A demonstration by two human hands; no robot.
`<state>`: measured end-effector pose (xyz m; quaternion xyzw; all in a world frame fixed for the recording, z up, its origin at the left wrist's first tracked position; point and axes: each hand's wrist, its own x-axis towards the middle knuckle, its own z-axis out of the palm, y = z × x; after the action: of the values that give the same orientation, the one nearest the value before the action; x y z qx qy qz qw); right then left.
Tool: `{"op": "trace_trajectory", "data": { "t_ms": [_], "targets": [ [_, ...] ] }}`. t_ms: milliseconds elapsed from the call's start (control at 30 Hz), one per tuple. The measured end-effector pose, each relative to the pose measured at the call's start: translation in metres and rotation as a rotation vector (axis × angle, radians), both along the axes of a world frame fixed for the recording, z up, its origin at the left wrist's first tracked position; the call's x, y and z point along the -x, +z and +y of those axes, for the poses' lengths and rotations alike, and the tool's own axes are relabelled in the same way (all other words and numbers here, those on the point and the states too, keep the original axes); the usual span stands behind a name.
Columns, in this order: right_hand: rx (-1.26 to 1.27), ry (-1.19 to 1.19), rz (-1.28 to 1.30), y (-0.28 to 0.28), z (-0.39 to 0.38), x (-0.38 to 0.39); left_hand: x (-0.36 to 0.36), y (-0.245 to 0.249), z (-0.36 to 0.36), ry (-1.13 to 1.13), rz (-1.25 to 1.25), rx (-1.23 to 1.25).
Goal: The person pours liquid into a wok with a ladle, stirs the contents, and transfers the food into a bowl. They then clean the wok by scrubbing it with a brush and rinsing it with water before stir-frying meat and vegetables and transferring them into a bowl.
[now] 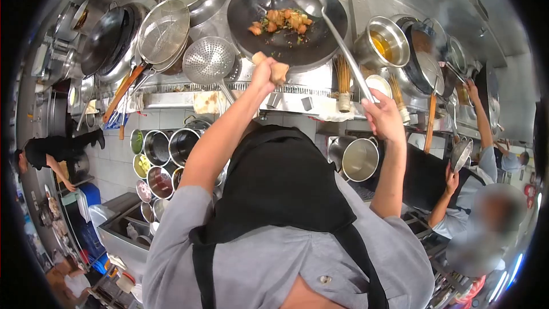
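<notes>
A dark wok [320, 51] holds browned food pieces [281, 21] with green bits. My left hand [263, 77] is closed around a folded tan cloth [278, 73] at the wok's near rim. In my right hand [384, 115] is the end of a long-handled metal ladle [343, 46]; its bowl rests inside the wok at the upper right. Left of the wok lies a perforated skimmer [209, 60]. A bamboo brush [343, 83] stands between the wok and my right hand.
Mesh strainers [164, 30] lie at the left. A metal pot [394, 40] with yellow liquid is right of the wok. Pots of ingredients [159, 180] stand below left. A co-worker [452, 189] works at the right; another person [48, 151] bends at far left.
</notes>
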<state>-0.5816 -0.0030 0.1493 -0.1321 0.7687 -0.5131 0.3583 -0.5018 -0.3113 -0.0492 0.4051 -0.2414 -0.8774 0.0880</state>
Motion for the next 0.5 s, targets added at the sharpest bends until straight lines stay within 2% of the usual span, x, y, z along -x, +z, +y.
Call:
{"op": "trace_trajectory", "data": {
  "t_ms": [100, 167, 200, 233, 267, 333, 400, 433, 467, 500],
  "targets": [
    [0.160, -0.082, -0.039, -0.048, -0.038, 0.024, 0.027, -0.004, -0.015, -0.050, -0.033, 0.075],
    [0.050, -0.145, 0.119, -0.085, -0.078, 0.033, 0.035, -0.016, -0.025, -0.076, 0.003, 0.104],
    [0.057, -0.168, 0.242, -0.128, -0.094, 0.042, 0.036, -0.018, -0.029, -0.102, 0.038, 0.131],
    [0.005, -0.256, 0.363, -0.138, -0.112, 0.030, 0.030, -0.012, -0.028, -0.166, -0.032, 0.203],
    [0.026, -0.237, 0.187, -0.165, -0.119, 0.034, 0.017, -0.012, -0.033, -0.163, -0.028, 0.204],
    [0.121, -0.288, -0.026, -0.155, -0.126, -0.002, -0.021, -0.016, -0.042, -0.428, 0.362, -0.098],
    [0.156, -0.190, -0.154, -0.140, -0.116, -0.031, -0.070, 0.031, -0.013, -0.286, 0.493, -0.327],
    [0.161, -0.198, -0.215, -0.131, -0.108, -0.041, -0.087, 0.048, -0.001, -0.186, 0.445, -0.336],
    [0.165, -0.204, -0.275, -0.127, -0.106, -0.045, -0.101, 0.058, 0.007, -0.084, 0.398, -0.345],
    [0.165, -0.201, -0.275, -0.129, -0.108, -0.041, -0.117, 0.048, 0.010, -0.082, 0.399, -0.344]
  ]
}}
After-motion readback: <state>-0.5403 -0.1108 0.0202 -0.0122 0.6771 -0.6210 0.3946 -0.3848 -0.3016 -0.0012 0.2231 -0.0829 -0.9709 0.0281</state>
